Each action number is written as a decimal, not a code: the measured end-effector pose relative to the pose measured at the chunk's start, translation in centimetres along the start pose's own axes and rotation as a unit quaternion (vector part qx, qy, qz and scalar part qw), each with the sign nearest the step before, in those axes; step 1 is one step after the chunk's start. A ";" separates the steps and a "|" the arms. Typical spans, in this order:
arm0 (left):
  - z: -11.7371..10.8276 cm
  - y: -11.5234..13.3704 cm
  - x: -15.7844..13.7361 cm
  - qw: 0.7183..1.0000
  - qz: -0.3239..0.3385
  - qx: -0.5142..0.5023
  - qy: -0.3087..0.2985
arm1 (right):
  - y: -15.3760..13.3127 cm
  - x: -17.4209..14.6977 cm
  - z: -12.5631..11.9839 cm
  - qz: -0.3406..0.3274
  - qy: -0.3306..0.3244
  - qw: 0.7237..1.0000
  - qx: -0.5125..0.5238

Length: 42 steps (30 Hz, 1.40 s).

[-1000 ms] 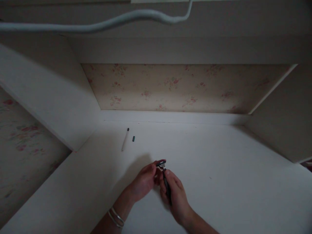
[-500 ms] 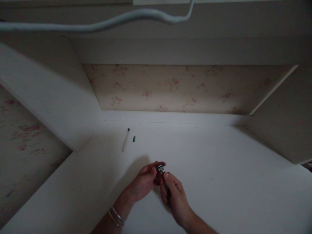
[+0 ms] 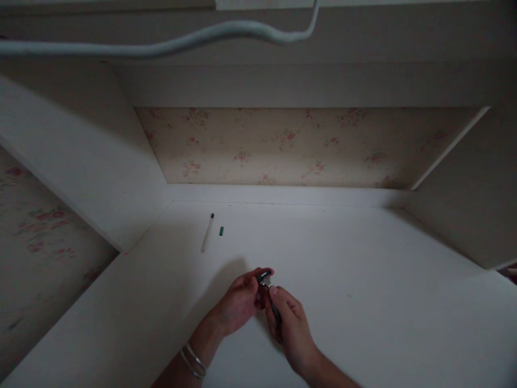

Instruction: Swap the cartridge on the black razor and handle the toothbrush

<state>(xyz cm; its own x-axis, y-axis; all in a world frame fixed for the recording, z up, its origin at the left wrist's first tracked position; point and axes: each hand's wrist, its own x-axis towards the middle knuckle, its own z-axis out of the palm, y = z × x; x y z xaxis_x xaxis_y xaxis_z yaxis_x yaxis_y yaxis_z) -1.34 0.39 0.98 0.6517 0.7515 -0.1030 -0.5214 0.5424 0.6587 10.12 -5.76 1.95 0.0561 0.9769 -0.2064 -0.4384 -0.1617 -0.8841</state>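
A razor (image 3: 276, 311) with a dark handle and a silvery neck is between my two hands, above the white surface. My right hand (image 3: 291, 320) is closed around its handle, thumb on top near the neck. At the upper end, the fingers of my left hand (image 3: 238, 302) pinch the dark razor head (image 3: 264, 275). Whether the head is seated on the neck or apart from it, I cannot tell. Two silvery bangles (image 3: 194, 361) circle my left wrist.
Farther back on the white tabletop (image 3: 343, 253) lie a thin pale stick (image 3: 207, 236) with a dark tip and a small dark green piece (image 3: 222, 231). White panels rise at both sides, and a pale cable (image 3: 161, 49) hangs across the top.
The razor head is tilted slightly differently against the neck. Both hands stay almost in place, and the view has shifted a little.
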 end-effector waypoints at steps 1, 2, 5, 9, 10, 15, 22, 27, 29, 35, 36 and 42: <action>0.1 0.0 0.0 1.000 0.003 -0.002 0.003 | 0.0 0.0 0.0 -0.001 0.001 1.000 0.003; 0.1 0.1 0.1 1.000 0.009 -0.003 0.005 | 0.1 0.1 -0.1 -0.002 0.002 1.000 0.007; 0.1 0.3 0.2 0.999 0.040 -0.005 0.018 | 0.2 0.3 -0.4 0.009 0.008 1.000 0.027; -0.1 0.5 0.1 0.997 0.059 -0.020 0.044 | 0.3 0.6 -1.1 0.006 -0.013 0.997 0.070; -0.2 0.6 0.1 0.997 0.059 -0.025 0.047 | 0.2 0.7 -1.3 -0.009 -0.021 0.997 0.072; 0.0 0.8 0.0 0.996 0.071 -0.039 0.040 | -0.8 1.7 -2.4 -0.084 0.000 0.993 -0.078; -0.1 0.8 0.1 0.988 0.128 0.036 0.082 | -2.3 4.8 -4.5 -0.119 0.076 0.927 -0.348; -0.8 0.6 0.0 0.972 0.165 0.092 0.140 | -3.2 8.1 -4.6 -0.158 0.099 0.821 -0.540; -0.8 0.8 -0.1 0.968 0.174 0.105 0.147 | -3.5 9.6 -4.1 -0.168 0.104 0.776 -0.599; -0.4 1.1 -0.5 0.957 0.185 0.150 0.164 | -3.2 13.9 -2.8 -0.147 0.119 0.724 -0.664; -0.4 1.2 -0.6 0.956 0.185 0.156 0.166 | -3.2 14.5 -2.7 -0.141 0.121 0.717 -0.672; -0.2 1.6 -0.8 0.952 0.189 0.165 0.178 | -3.1 17.2 -2.2 -0.120 0.127 0.691 -0.701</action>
<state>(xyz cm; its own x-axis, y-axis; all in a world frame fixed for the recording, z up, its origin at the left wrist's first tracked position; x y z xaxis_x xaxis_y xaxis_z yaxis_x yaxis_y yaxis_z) -2.79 0.75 1.91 0.1941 0.9808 -0.0200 -0.4424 0.1057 0.8905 14.42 11.23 0.28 0.2103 0.9718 0.1068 0.9016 -0.1506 -0.4055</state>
